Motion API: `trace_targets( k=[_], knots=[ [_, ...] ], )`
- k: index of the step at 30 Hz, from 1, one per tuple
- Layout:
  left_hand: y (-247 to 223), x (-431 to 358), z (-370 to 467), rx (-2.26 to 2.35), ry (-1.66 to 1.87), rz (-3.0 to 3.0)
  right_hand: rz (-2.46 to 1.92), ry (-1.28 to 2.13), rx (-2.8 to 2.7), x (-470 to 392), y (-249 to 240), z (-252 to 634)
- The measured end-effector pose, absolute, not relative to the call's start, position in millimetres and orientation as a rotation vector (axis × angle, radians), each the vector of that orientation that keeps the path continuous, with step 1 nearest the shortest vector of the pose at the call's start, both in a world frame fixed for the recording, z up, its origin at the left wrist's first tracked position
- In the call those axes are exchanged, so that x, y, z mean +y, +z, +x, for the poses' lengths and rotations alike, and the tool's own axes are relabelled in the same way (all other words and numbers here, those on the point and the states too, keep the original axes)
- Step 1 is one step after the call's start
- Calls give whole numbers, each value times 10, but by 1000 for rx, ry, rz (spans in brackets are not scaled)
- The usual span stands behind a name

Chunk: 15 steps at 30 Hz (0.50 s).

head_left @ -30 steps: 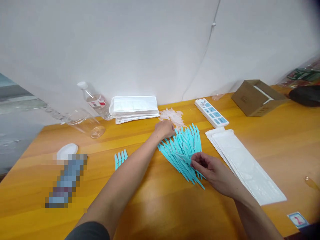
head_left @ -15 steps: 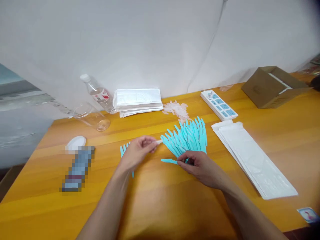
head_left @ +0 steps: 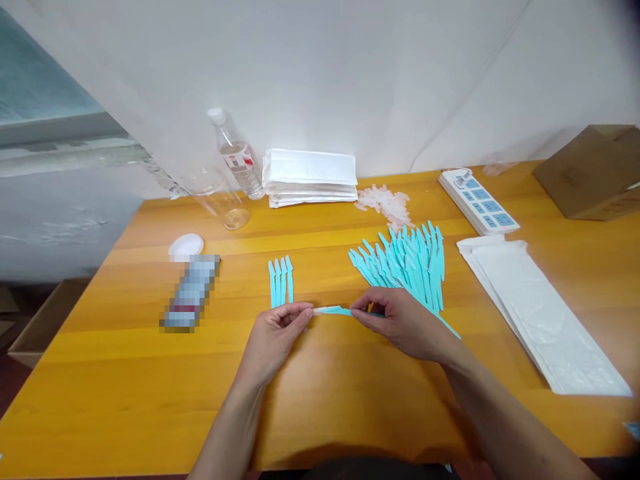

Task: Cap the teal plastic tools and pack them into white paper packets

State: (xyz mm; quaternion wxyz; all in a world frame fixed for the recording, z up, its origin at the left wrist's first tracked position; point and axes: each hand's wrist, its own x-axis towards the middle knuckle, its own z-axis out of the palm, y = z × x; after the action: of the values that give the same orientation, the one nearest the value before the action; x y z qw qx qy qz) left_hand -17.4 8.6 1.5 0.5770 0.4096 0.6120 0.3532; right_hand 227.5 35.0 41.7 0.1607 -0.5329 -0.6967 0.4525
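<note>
Between finger and thumb, my left hand (head_left: 279, 333) pinches a small translucent blade cap (head_left: 317, 311). My right hand (head_left: 395, 320) grips the handle of a turquoise eyebrow razor (head_left: 337, 311), its blade end pointing left. Cap and razor tip meet in the gap between the hands; how far the cap covers the blade I cannot tell. Behind my right hand lies a fanned heap of similar turquoise razors (head_left: 420, 260). Several more razors (head_left: 281, 280) lie side by side in a neat row just beyond my left hand. A pile of loose translucent caps (head_left: 385, 203) is behind the heap.
White packets are stacked (head_left: 310, 170) by the wall, with more packets (head_left: 545, 313) at right. A power strip (head_left: 480, 203), cardboard box (head_left: 590, 173), bottle (head_left: 240, 160), clear jar (head_left: 220, 200), white lid (head_left: 187, 247) and blurred-out flat object (head_left: 193, 293) stand around the wooden table (head_left: 125, 373).
My hands have come together, bringing the cap to the razor's tip. The view has shifted left, so the row of razors by my left hand now shows more fully.
</note>
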Motion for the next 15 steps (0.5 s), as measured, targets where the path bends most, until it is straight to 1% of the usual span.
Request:
trace_targets(
  k=[3, 8, 10, 12, 15],
  knots=[
    [3, 77, -45, 1393, 840, 961, -1485, 1330, -1960, 352, 368, 2240],
    [-49, 81, 167, 1389, 1128, 714, -1391, 1502, -1647, 288, 131, 1916],
    [-62, 190, 152, 1459, 1111, 774, -1319, 1558, -1557, 248, 46, 1754],
    [-69, 384, 80, 1568, 1061, 933, -1329, 1501, -1594, 220, 16, 1646],
    [-80, 721, -59, 1749, 946, 1247, -1457, 1245, -1787, 196, 69, 1653]
  ],
)
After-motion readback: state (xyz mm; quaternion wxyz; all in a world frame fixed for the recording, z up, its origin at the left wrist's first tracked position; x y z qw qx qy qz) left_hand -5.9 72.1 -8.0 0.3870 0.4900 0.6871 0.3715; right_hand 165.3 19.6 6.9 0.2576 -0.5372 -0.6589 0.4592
